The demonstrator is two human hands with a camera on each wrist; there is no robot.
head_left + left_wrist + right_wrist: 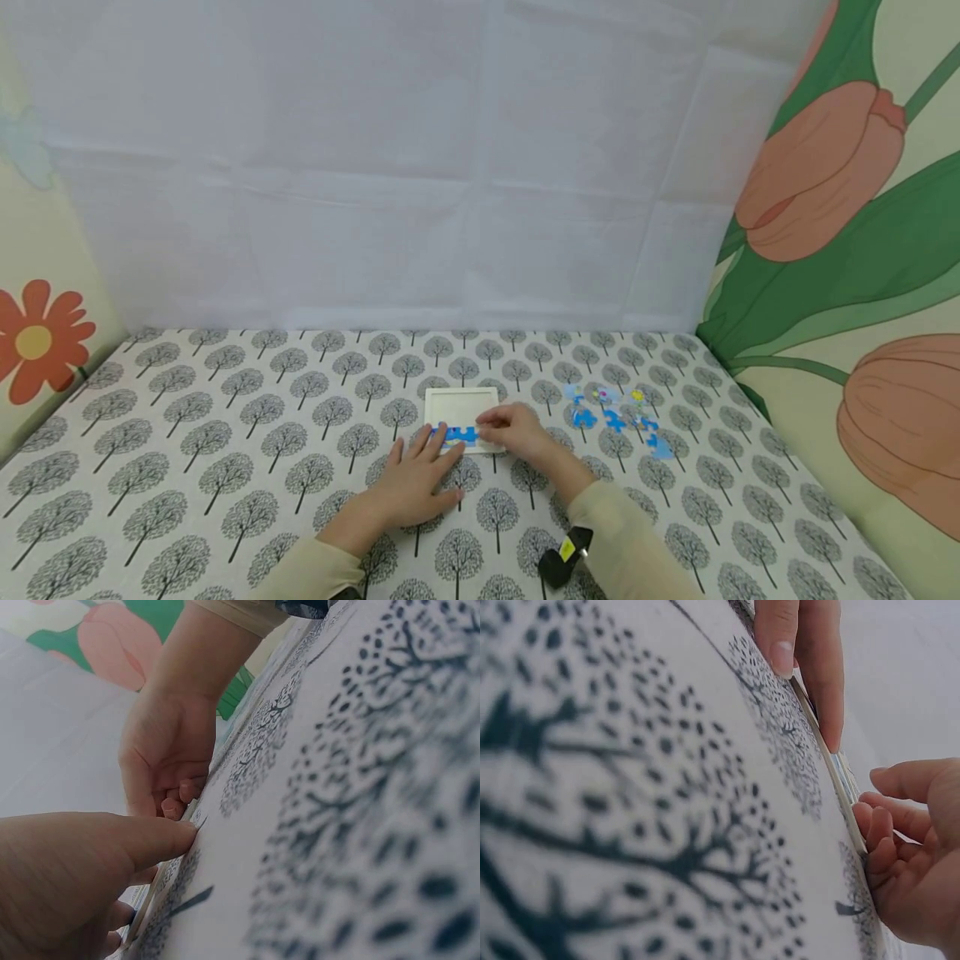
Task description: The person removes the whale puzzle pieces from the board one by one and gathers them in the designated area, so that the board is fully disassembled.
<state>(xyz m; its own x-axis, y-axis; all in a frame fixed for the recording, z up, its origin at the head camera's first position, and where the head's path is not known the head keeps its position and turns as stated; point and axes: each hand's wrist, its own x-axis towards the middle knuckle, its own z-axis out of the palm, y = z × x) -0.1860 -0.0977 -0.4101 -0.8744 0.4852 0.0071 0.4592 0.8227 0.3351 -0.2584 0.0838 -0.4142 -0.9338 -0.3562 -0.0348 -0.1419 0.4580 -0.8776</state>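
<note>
A small white frame tray [461, 405] lies on the cloth, with a row of joined blue jigsaw pieces [467, 435] along its near edge. My left hand [418, 487] rests over the tray's near left corner, fingers spread and fingertips on the pieces; its thumb [161, 841] lies by the edge in the left wrist view. My right hand [517, 432] is at the tray's right side, its fingers [881, 855] bent against the rim. Whether a piece is between those fingertips is hidden.
Several loose jigsaw pieces [615, 420], blue with bits of yellow and pink, lie scattered right of the tray. The tree-print cloth [247, 517] covers the table. A white curtain [375, 208] hangs behind, with flowered panels [810, 267] at the sides.
</note>
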